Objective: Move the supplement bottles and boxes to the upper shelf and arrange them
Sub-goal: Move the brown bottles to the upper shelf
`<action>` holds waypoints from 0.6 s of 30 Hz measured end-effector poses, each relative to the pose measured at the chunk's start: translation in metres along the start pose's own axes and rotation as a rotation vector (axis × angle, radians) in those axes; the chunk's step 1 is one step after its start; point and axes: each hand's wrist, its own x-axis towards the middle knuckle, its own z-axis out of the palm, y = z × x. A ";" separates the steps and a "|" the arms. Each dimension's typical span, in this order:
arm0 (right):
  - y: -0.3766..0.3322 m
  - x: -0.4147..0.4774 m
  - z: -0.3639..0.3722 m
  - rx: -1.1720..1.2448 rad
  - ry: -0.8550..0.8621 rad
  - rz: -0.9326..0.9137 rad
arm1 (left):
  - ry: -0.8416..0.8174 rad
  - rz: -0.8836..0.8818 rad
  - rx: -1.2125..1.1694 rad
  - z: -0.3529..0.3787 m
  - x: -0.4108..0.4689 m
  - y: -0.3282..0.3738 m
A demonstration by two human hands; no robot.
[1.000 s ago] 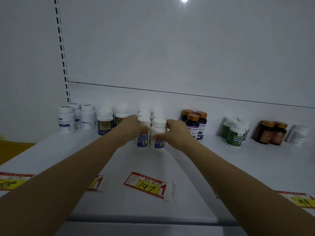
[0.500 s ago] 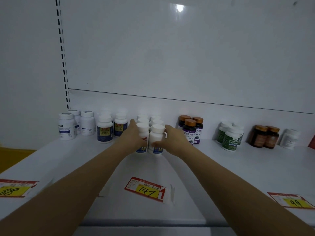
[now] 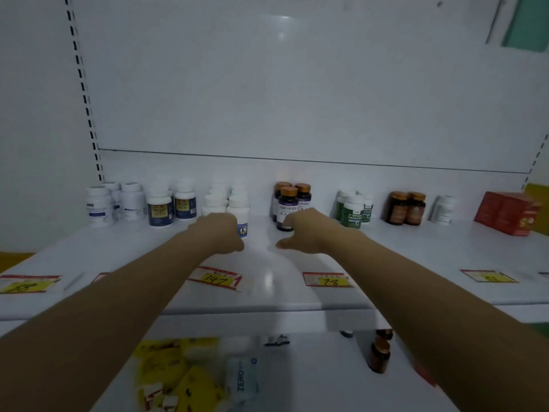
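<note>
The upper shelf (image 3: 267, 292) carries a back row of supplements: white bottles with blue labels (image 3: 98, 206), navy-and-yellow labelled bottles (image 3: 160, 209), a cluster of plain white bottles (image 3: 239, 208), purple bottles with orange caps (image 3: 287, 203), green-labelled bottles (image 3: 353, 209), brown bottles (image 3: 405, 208), a lone white bottle (image 3: 444, 209) and red boxes (image 3: 508, 214). My left hand (image 3: 219, 233) hovers just in front of the white cluster, fingers curled and holding nothing. My right hand (image 3: 309, 233) is in front of the purple bottles, thumb spread and empty.
Red-and-yellow price tags (image 3: 218, 279) (image 3: 328, 281) lie along the shelf's front edge. On the lower shelf lie yellow boxes (image 3: 178, 373), a white "ZERO" pack (image 3: 242, 379) and brown bottles (image 3: 380, 352). A perforated upright (image 3: 83, 93) stands at the left.
Both hands have come off the two front white bottles and drawn back and apart. The view has dropped, so the lower shelf shows.
</note>
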 end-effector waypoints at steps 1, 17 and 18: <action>0.007 -0.012 -0.005 -0.014 0.003 -0.012 | 0.002 0.024 0.002 -0.003 -0.010 0.015; 0.249 -0.251 0.004 -0.006 0.023 0.162 | 0.027 0.433 -0.179 0.090 -0.171 0.315; 0.263 -0.263 0.010 0.005 0.016 0.185 | -0.005 0.441 -0.184 0.101 -0.177 0.329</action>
